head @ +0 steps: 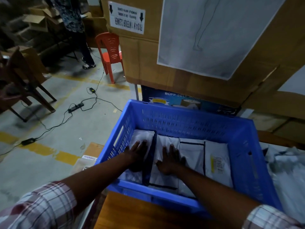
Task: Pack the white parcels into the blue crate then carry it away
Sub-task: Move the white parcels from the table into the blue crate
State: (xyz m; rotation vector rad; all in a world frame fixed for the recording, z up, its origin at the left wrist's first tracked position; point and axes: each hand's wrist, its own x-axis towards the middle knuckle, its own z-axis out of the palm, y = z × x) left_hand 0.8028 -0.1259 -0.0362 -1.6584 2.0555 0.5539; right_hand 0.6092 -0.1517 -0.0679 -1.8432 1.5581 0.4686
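The blue crate (189, 119) stands on a wooden table, its slotted walls open to view. Several white parcels with dark edges lie side by side on its floor. My left hand (137, 154) presses flat on the leftmost parcel (143, 136). My right hand (170, 159) lies flat with spread fingers on the parcel beside it (165, 177). Further right lie two more parcels, one plain (191, 151) and one with a yellow-striped label (216, 162). Both hands are inside the crate, fingers straight.
More white parcels (290, 166) are heaped on the table right of the crate. Big cardboard boxes (181, 76) rise just behind it. On the floor at left run cables and a power strip (76, 107), with an orange chair (110, 53), a brown chair (24, 83) and a standing person (74, 22).
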